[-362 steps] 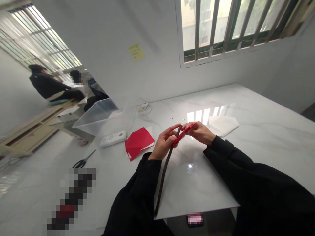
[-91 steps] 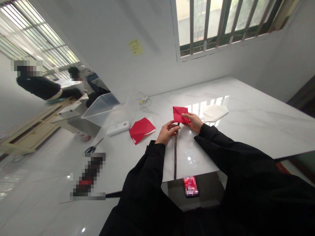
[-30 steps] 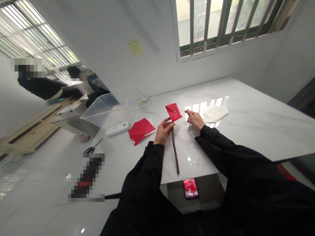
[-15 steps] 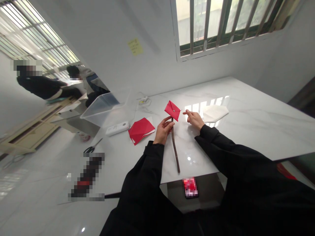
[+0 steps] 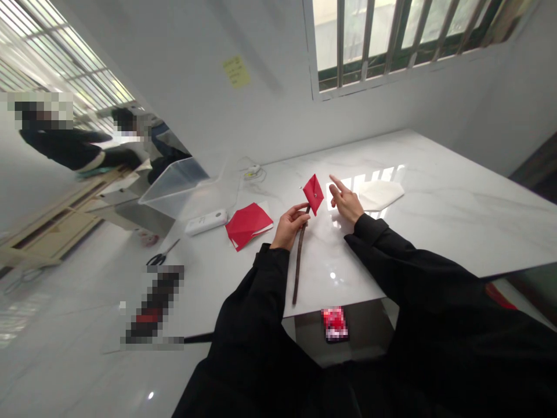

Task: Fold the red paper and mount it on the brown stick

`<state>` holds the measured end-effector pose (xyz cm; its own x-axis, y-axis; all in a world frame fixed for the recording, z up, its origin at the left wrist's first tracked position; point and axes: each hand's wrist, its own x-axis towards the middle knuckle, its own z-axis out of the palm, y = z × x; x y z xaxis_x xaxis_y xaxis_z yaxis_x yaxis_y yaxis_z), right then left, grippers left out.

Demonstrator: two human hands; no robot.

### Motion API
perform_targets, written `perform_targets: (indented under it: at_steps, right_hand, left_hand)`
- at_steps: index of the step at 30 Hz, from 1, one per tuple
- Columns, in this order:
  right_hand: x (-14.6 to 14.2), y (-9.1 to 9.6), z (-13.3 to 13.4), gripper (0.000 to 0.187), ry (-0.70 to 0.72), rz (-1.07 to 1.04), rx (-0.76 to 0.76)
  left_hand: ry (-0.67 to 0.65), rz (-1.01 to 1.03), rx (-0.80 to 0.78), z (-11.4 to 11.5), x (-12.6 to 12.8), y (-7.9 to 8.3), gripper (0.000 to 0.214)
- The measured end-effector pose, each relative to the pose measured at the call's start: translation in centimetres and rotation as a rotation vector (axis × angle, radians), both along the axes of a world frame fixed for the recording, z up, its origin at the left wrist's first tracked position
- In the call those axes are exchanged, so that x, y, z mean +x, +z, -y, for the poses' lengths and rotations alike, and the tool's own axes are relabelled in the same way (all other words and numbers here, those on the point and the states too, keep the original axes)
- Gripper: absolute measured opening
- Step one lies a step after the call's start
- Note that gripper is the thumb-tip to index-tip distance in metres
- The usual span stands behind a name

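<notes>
My left hand (image 5: pixel 289 228) grips a thin dark brown stick (image 5: pixel 299 258) near its top, and the stick's lower end hangs over the marble table (image 5: pixel 435 174). A small folded red paper diamond (image 5: pixel 313 194) sits on the stick's tip, just above my fingers. My right hand (image 5: pixel 347 200) is raised beside the paper with its index finger extended, holding nothing. A small gap separates that hand from the paper.
A stack of red paper (image 5: pixel 248 225) and a white power strip (image 5: pixel 206 222) lie left of my hands. A folded white sheet (image 5: pixel 378 194) lies right. Farther left are a clear plastic bin (image 5: pixel 183 188) and black-handled scissors (image 5: pixel 159 255). Two people sit at far left.
The stick's lower end has swung left, and the red paper has turned into a narrower upright diamond. My right hand has risen slightly, with its index finger pointing further out.
</notes>
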<state>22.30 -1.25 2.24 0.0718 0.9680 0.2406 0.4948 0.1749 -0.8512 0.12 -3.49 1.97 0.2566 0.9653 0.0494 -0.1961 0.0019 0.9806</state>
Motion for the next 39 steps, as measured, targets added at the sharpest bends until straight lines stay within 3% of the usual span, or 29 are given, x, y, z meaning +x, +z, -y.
perform_targets:
  at_steps: [3, 6, 15, 22, 29, 31, 36, 39]
  right_hand:
    - [0.2, 0.0, -0.4, 0.086, 0.004, 0.130, -0.164]
    - [0.2, -0.2, -0.7, 0.084, -0.029, 0.171, -0.206]
    - [-0.2, -0.9, -0.7, 0.078, -0.015, 0.135, -0.118]
    - [0.0, -0.7, -0.4, 0.059, -0.085, 0.079, 0.019]
    - [0.5, 0.6, 0.1, 0.066, -0.045, 0.153, 0.221]
    - [0.7, 0.7, -0.1, 0.067, -0.050, 0.218, 0.181]
    - [1.3, 0.0, -0.9, 0.078, -0.080, 0.431, -0.217]
    - [1.5, -0.4, -0.9, 0.077, -0.054, 0.431, -0.213]
  left_hand:
    - [0.011, 0.006, 0.004, 0.0, 0.0, 0.0, 0.050]
    - [0.016, 0.009, 0.016, -0.1, 0.1, -0.1, 0.050]
    - [0.033, 0.015, 0.012, 0.0, 0.1, 0.0, 0.052]
    - [0.086, 0.004, -0.026, -0.2, 0.2, -0.3, 0.050]
    - [0.062, -0.051, -0.024, -0.1, 0.1, -0.5, 0.047]
    - [0.064, -0.040, -0.029, -0.1, 0.0, -0.5, 0.047]
    - [0.091, 0.022, -0.058, -0.1, 0.0, -0.2, 0.047]
    - [0.110, 0.059, -0.077, 0.1, 0.1, 0.2, 0.048]
